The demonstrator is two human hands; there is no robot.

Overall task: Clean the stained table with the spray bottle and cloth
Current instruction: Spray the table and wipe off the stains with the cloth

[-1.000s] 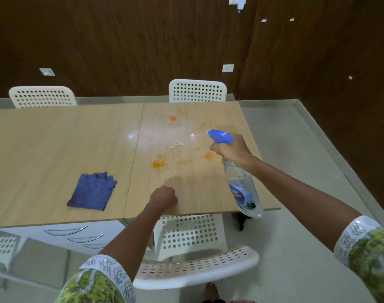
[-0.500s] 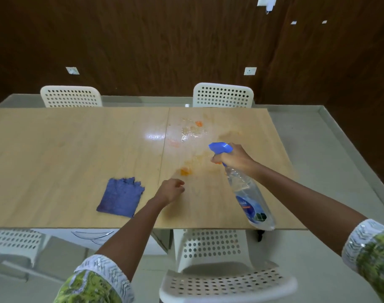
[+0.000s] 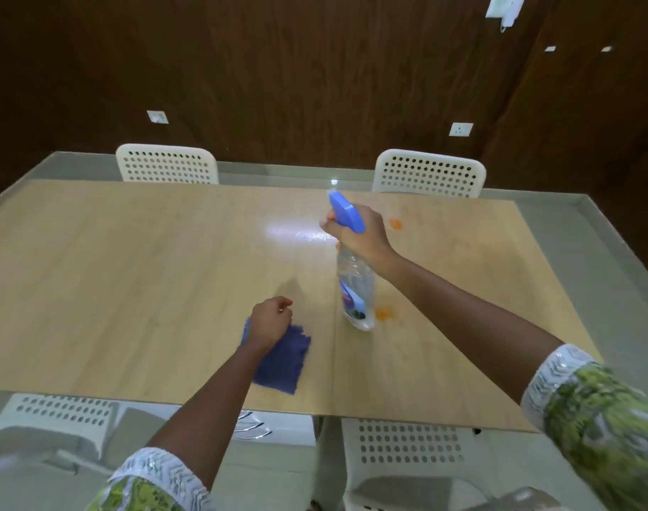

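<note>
My right hand (image 3: pixel 359 236) grips the neck of a clear spray bottle (image 3: pixel 355 289) with a blue trigger head, held over the middle of the wooden table (image 3: pixel 130 274). Orange stains mark the table beside the bottle's base (image 3: pixel 385 313) and farther back on the right (image 3: pixel 396 225). A wet sheen shows near the bottle's head. My left hand (image 3: pixel 270 320) hangs over the far left corner of the blue cloth (image 3: pixel 283 361), fingers curled into a loose fist; whether it touches the cloth I cannot tell. The cloth lies flat near the table's front edge.
Two white perforated chairs stand behind the table, one at back left (image 3: pixel 167 164) and one at back right (image 3: pixel 429 173). More white chairs (image 3: pixel 403 444) are tucked under the near edge. A dark wood-panelled wall closes the back.
My left hand has moved left from the bare table to above the blue cloth. The right hand has carried the bottle up and left, more upright. The view has shifted left.
</note>
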